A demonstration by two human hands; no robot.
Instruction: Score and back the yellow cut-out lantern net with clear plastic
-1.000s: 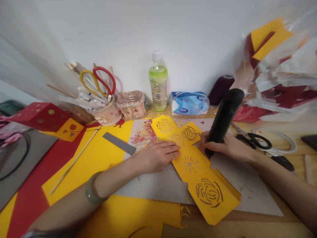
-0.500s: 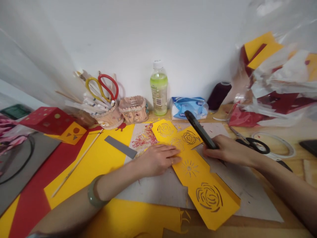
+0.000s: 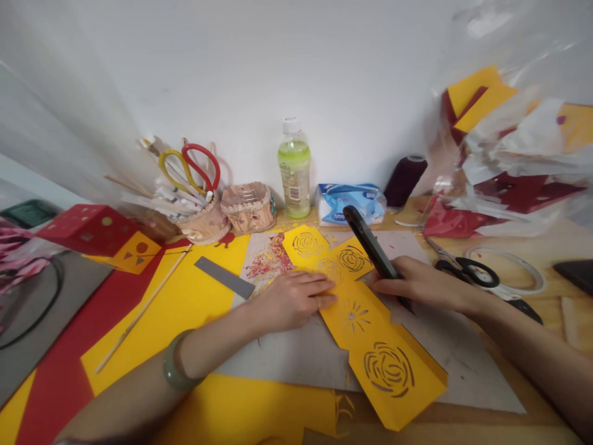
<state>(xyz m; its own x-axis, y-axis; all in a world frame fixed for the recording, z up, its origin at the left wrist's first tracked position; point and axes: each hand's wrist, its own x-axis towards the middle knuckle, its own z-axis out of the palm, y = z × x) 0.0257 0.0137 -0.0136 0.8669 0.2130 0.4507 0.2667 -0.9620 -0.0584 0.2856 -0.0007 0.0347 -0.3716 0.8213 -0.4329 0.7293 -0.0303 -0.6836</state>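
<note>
Right hand (image 3: 412, 283) held a dark tool (image 3: 370, 245) in a closed grip; left hand (image 3: 291, 300) lay unclenched on yellow paper (image 3: 382, 327).
Bottle (image 3: 294, 176) lettering seemed unreadable; a pink pot (image 3: 204, 227) held scissors (image 3: 216, 172).

on my feed the light is soft and rather dim; i see shade on the yellow sheet (image 3: 250, 408) under the left forearm (image 3: 215, 343) and pale glare on the plastic bag (image 3: 482, 23), the slits of the yellow cutout (image 3: 359, 338) read clearly, and the outer edges look stretched and smeared
</note>
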